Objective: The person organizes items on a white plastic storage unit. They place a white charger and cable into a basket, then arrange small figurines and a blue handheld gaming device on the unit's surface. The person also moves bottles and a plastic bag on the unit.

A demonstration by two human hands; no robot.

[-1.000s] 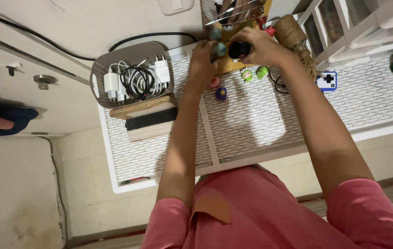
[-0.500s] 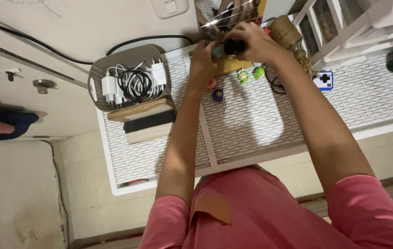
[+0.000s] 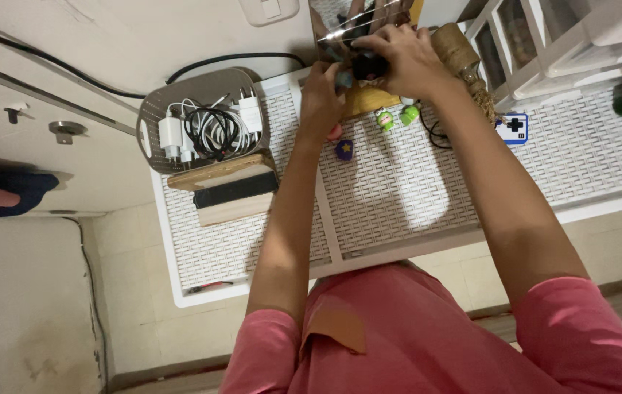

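Both my hands reach to the far edge of a white woven-top table (image 3: 398, 204). My right hand (image 3: 402, 55) is closed around a small dark object (image 3: 368, 67), held over a wooden stand (image 3: 363, 102). My left hand (image 3: 322, 91) meets it from the left, its fingertips on the same dark object. Below the hands lie a purple round toy with a star (image 3: 344, 149) and two small green figures (image 3: 397, 117). What the dark object is cannot be made out.
A grey basket (image 3: 152, 109) of white chargers and black cables sits at the table's left, with a wooden block and black box (image 3: 234, 190) beside it. A brown bottle (image 3: 464, 62), white drawers (image 3: 566, 44) and a small blue-and-white gadget (image 3: 514, 125) stand to the right.
The view has shifted slightly; both hands stay together on the dark object at the table's far edge, raised a little toward the wall.
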